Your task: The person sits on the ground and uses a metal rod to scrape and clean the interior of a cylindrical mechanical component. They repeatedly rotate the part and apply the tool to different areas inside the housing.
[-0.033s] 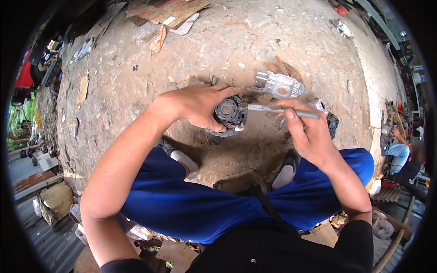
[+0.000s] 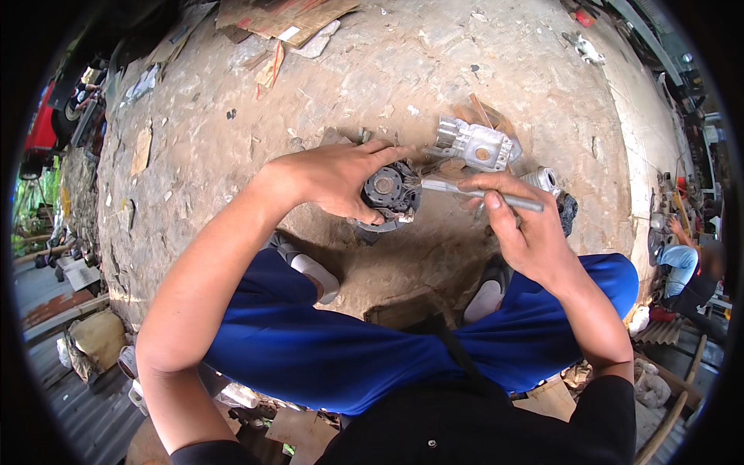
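On the ground between my feet sits a dark, round motor part (image 2: 386,189) with a slotted face and wire ends along its right side. My left hand (image 2: 333,184) is curved around its left side, fingers over the far edge and thumb at the near edge. A grey metal chisel (image 2: 446,186) with a flat, broad tip lies pinched in my right hand (image 2: 531,225). Its tip points left and meets the wires at the part's right edge; whether it presses into them cannot be made out. My right fingertips are partly hidden behind the shaft.
Beyond my right hand lies a silver cast-metal housing (image 2: 480,147), with a round metal piece (image 2: 546,180) nearer me. Flattened cardboard (image 2: 283,19) lies at the far left. Another person (image 2: 690,271) sits at the right edge. A wooden block (image 2: 399,308) is between my feet.
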{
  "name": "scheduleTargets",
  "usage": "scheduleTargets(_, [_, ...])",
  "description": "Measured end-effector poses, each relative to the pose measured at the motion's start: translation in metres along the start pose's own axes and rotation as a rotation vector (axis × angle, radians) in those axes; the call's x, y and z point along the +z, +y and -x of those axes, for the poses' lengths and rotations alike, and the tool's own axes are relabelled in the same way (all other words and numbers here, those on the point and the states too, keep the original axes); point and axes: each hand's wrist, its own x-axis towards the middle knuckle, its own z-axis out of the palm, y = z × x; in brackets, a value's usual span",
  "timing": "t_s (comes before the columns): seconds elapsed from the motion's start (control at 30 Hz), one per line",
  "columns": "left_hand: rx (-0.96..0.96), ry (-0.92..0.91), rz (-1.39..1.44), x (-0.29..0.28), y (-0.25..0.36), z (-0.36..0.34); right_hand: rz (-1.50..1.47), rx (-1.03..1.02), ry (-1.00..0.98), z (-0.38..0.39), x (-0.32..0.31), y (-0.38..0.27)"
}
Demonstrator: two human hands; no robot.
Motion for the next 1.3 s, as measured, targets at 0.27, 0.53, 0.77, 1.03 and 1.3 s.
scheduleTargets(0.27, [0.028,0.058,-0.038,0.013,-0.013,0.016,-0.058,-0.007,-0.076,0.013,0.012,0.009])
scheduleTargets(0.53, [0.069,0.093,0.047,0.010,-0.007,0.018,0.013,-0.116,-0.101,0.016,0.017,0.006])
scheduleTargets(0.77, [-0.010,0.078,0.038,0.007,-0.007,0.018,0.052,-0.240,-0.103,0.015,0.023,0.013])
scheduleTargets(1.03, [0.034,0.056,-0.031,0.006,-0.012,0.015,0.114,-0.361,-0.098,0.012,0.026,0.013])
scheduleTargets(1.3, [0.035,0.021,-0.029,-0.001,-0.004,0.006,0.201,-0.427,-0.083,0.013,0.026,0.029])
